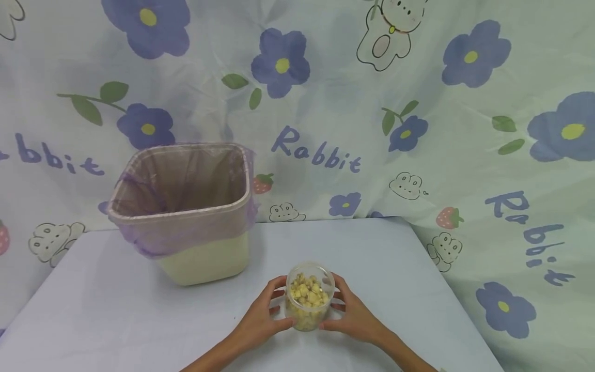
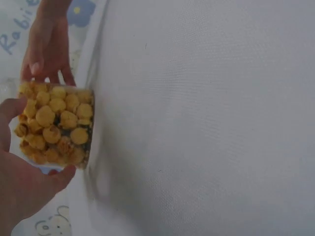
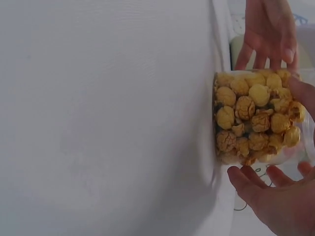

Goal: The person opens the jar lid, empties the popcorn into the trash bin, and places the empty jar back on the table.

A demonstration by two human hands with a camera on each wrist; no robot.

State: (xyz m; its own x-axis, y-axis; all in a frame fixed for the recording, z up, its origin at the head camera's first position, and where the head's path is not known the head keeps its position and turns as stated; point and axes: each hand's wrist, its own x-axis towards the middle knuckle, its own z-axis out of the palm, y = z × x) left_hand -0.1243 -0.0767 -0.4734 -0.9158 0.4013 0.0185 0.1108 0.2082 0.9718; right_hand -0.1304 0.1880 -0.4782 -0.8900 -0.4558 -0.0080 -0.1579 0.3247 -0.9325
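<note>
A clear, round plastic jar of yellow popcorn (image 1: 309, 295) stands upright without a lid near the front of the table. My left hand (image 1: 261, 316) holds its left side, thumb at the front and fingers curved toward the back. On the opposite side my right hand (image 1: 357, 316) grips it in the same way. Through the jar wall, round popcorn pieces (image 2: 54, 118) show in the left wrist view. The right wrist view shows the popcorn (image 3: 256, 118) too, between both hands. Parts of the fingers are hidden behind the jar.
A cream trash bin (image 1: 204, 263) lined with a thin purple bag (image 1: 186, 235) stands at the back left of the white-covered table (image 1: 372, 258). Behind the table and along its right side hangs a curtain (image 1: 325, 113) printed with flowers and rabbits.
</note>
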